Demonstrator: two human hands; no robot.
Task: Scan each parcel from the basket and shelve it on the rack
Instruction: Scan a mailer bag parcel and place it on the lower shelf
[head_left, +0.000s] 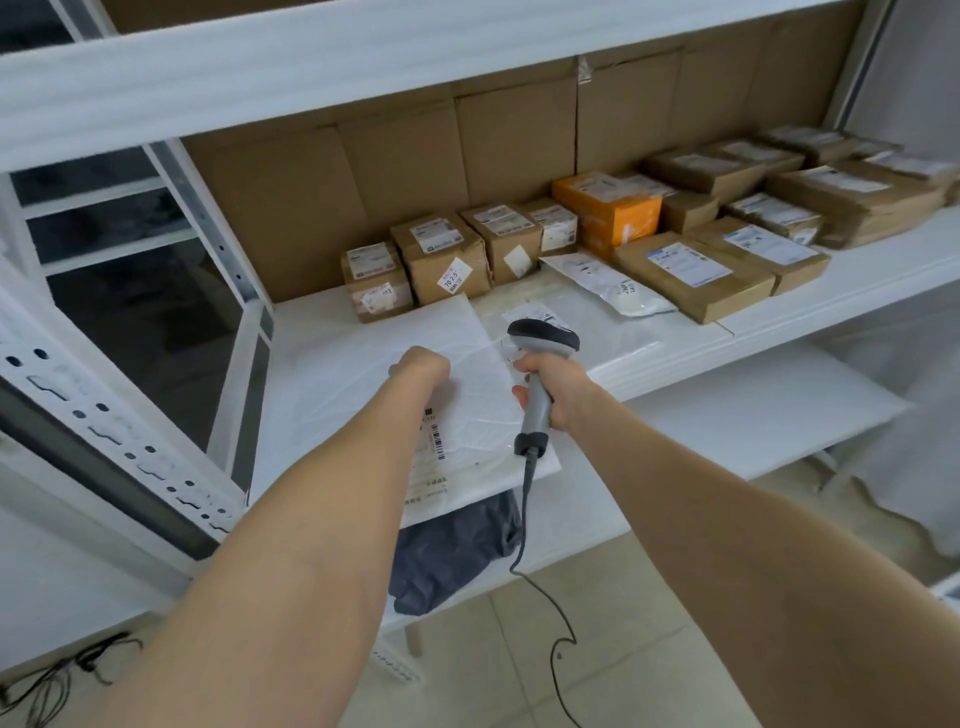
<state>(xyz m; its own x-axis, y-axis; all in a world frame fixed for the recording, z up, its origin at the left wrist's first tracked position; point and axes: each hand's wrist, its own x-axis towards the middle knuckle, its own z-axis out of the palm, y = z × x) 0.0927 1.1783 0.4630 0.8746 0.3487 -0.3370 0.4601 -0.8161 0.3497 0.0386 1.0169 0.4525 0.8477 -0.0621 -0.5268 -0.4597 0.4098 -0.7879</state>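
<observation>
A flat white mailer parcel (467, 395) with a barcode label lies on the rack's middle shelf (753, 332), its near end overhanging the shelf's front edge. My left hand (421, 366) rests on top of it with the fingers curled under, out of sight. My right hand (550, 384) grips the handle of a grey barcode scanner (543, 338), whose dark head sits over the parcel's right edge. The scanner's cable hangs down toward the floor.
Several brown cardboard boxes (441, 257), an orange box (608, 213) and a white pouch (608, 283) line the shelf's back and right. A dark grey bag (452, 551) lies on the lower shelf. A white rack upright (104, 415) stands at left.
</observation>
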